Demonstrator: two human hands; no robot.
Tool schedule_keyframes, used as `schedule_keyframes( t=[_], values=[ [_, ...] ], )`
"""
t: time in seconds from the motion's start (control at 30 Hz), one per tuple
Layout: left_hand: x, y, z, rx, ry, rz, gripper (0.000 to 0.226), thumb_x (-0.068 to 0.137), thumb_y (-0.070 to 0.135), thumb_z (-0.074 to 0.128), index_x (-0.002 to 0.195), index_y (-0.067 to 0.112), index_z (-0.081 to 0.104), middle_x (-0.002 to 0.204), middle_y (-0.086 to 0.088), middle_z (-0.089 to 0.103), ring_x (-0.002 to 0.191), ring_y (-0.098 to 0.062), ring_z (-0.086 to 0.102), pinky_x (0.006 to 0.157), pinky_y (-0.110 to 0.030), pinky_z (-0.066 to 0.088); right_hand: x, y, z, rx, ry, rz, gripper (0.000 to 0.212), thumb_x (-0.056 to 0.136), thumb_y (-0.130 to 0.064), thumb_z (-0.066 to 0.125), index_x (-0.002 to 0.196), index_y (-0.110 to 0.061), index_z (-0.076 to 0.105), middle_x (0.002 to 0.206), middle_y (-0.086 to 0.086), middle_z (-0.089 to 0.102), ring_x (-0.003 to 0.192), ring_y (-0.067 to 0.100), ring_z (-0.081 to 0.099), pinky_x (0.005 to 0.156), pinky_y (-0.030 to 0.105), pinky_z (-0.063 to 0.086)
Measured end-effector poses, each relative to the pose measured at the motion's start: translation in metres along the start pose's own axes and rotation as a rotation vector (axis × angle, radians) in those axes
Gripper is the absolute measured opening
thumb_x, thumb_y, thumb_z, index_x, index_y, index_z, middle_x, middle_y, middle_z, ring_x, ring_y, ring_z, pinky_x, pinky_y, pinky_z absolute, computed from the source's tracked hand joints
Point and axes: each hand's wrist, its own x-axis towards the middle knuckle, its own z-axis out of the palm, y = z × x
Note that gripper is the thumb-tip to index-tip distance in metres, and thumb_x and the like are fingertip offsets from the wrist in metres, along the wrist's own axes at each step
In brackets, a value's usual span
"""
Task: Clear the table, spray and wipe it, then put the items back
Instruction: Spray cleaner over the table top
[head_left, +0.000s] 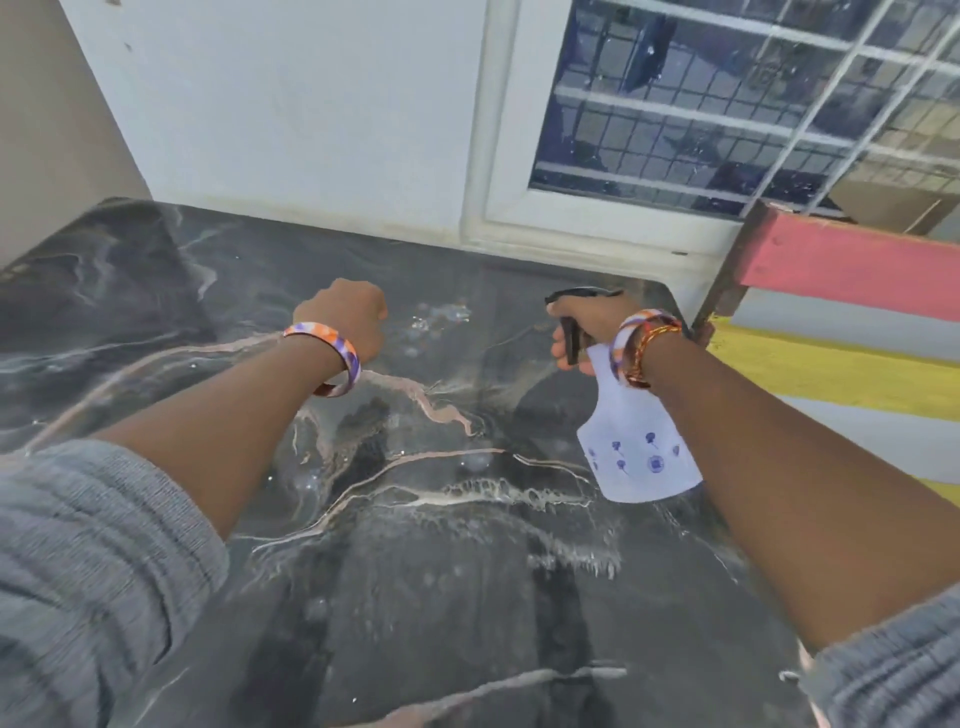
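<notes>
A dark marble-patterned table (156, 291) fills the view, with wet droplets (441, 317) near its far middle and pale wet streaks nearer me. My right hand (587, 322) grips the black trigger head of a translucent white spray bottle (639, 447), held above the table's right side with the nozzle pointing left toward the droplets. My left hand (345, 312) hovers over the table's far middle, fingers curled into a fist with nothing visible in it. Both wrists carry orange and purple bangles.
A white wall and a barred window (727, 104) stand behind the table. At the right edge is a piece of furniture with pink, white and yellow slats (857, 280) on a brown post.
</notes>
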Motion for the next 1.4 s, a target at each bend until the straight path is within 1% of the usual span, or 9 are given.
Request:
schedule_keyframes(
  t=[0.1,0.2,0.33,0.53,0.7,0.8,0.97,1.17,1.4],
  values=[
    [-0.024,0.000,0.003,0.014,-0.008,0.072,0.031,0.081,0.003,0.047,0.107,0.010,0.063,0.110,-0.018,0.065,0.095,-0.040,0.061,0.081,-0.042,0.051,-0.025,0.016,-0.017,0.075,0.076,0.014,0.028,0.088,-0.020,0.057,0.065,-0.006,0.050,0.031,0.003,0.049,0.023,0.013,0.044,0.032,0.012,0.036],
    [-0.050,0.000,0.004,-0.003,-0.032,0.138,0.032,0.081,0.002,0.044,0.105,0.009,0.063,0.107,-0.018,0.066,0.094,-0.041,0.062,0.085,-0.045,0.053,-0.054,0.043,-0.031,0.109,0.229,-0.038,0.021,0.084,-0.015,0.060,0.066,-0.006,0.053,0.047,0.010,0.051,0.037,0.021,0.046,0.042,0.024,0.041],
    [-0.085,0.003,0.004,0.017,-0.031,0.218,0.031,0.081,0.004,0.047,0.106,0.008,0.065,0.107,-0.017,0.067,0.096,-0.040,0.063,0.086,-0.047,0.054,-0.097,0.092,-0.054,0.051,0.394,-0.021,0.016,0.079,-0.015,0.063,0.068,-0.006,0.057,0.043,0.010,0.050,0.038,0.022,0.040,0.041,0.022,0.036],
    [-0.122,0.009,-0.001,0.043,-0.071,0.302,0.032,0.080,0.001,0.046,0.105,0.007,0.065,0.106,-0.017,0.068,0.095,-0.039,0.063,0.082,-0.044,0.055,-0.152,0.145,-0.077,0.211,0.373,0.202,0.024,0.086,-0.013,0.057,0.064,-0.006,0.049,0.029,0.006,0.043,0.024,0.018,0.041,0.047,0.027,0.038],
    [-0.145,-0.001,0.004,0.060,-0.130,0.380,0.026,0.078,0.001,0.045,0.096,0.007,0.063,0.091,-0.013,0.066,0.087,-0.038,0.062,0.079,-0.044,0.054,-0.202,0.173,-0.042,0.176,0.425,0.175,0.022,0.078,-0.017,0.066,0.062,-0.004,0.057,0.034,0.006,0.048,0.029,0.018,0.040,0.038,0.021,0.035],
    [-0.152,-0.017,0.003,0.044,-0.139,0.373,0.022,0.079,0.002,0.047,0.093,0.004,0.064,0.084,-0.014,0.062,0.084,-0.038,0.062,0.077,-0.042,0.053,-0.220,0.175,-0.006,0.137,0.343,0.198,0.025,0.076,-0.020,0.069,0.059,-0.005,0.058,0.036,0.005,0.050,0.030,0.016,0.040,0.036,0.020,0.035],
    [-0.153,-0.073,-0.008,0.033,-0.141,0.278,0.028,0.077,0.003,0.051,0.100,0.007,0.067,0.106,-0.019,0.067,0.096,-0.040,0.063,0.086,-0.044,0.053,-0.224,0.141,0.076,0.306,-0.010,0.291,0.019,0.086,-0.015,0.061,0.073,-0.005,0.052,0.044,0.010,0.048,0.045,0.024,0.044,0.047,0.029,0.038],
    [-0.144,-0.166,-0.032,0.074,-0.071,0.151,0.027,0.084,0.008,0.047,0.103,0.007,0.066,0.112,-0.019,0.065,0.104,-0.039,0.060,0.089,-0.043,0.049,-0.210,0.091,0.192,0.078,-0.057,0.102,0.020,0.077,-0.020,0.068,0.067,-0.007,0.056,0.047,0.008,0.050,0.036,0.018,0.040,0.039,0.021,0.033],
    [-0.119,-0.293,-0.075,0.086,0.035,-0.060,0.029,0.080,0.006,0.048,0.102,0.010,0.067,0.109,-0.020,0.065,0.097,-0.042,0.062,0.084,-0.044,0.051,-0.187,0.023,0.305,-0.003,-0.230,0.139,0.024,0.082,-0.018,0.065,0.065,-0.005,0.054,0.055,0.011,0.049,0.041,0.020,0.045,0.042,0.023,0.039]
  ],
)
